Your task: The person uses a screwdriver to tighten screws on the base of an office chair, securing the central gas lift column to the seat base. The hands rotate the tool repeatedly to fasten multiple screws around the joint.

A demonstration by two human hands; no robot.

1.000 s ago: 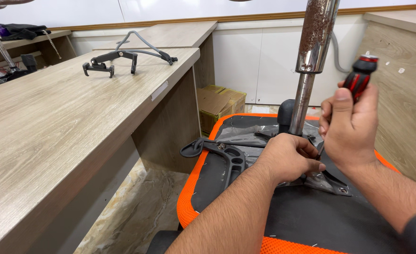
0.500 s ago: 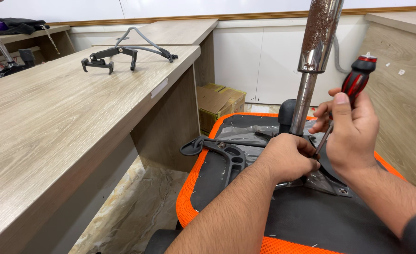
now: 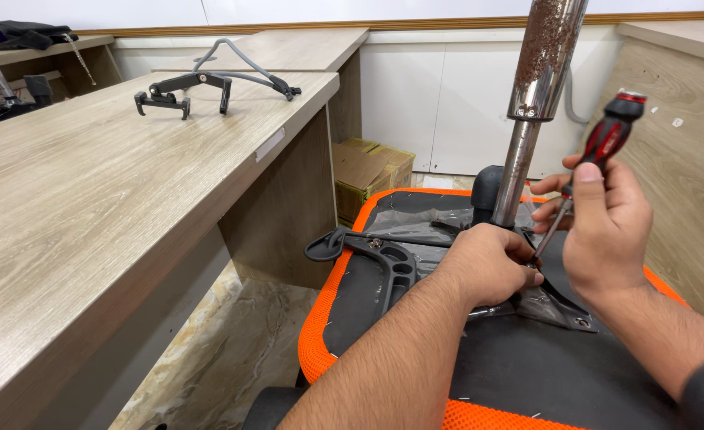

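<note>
An upturned office chair seat [image 3: 344, 318] with an orange mesh edge and black underside lies in front of me. Its rusty chrome gas column [image 3: 537, 87] rises from the black metal mechanism plate [image 3: 555, 302]. My left hand [image 3: 487, 263] rests closed on the plate at the foot of the column. My right hand [image 3: 603, 227] grips a red and black screwdriver [image 3: 611, 135], its shaft slanting down towards the fingers of my left hand. A black plastic armrest bracket [image 3: 376, 259] lies on the seat's left side.
A long wooden desk [image 3: 89, 207] runs along the left, with a black and grey chair part [image 3: 208, 84] on it. Cardboard boxes [image 3: 368, 171] sit under the far desk. A wooden panel [image 3: 686, 143] stands close on the right. Marble floor shows below.
My right hand has tilted the screwdriver so its handle points up and right and its tip has come down near my left fingers. The left hand stays on the plate.
</note>
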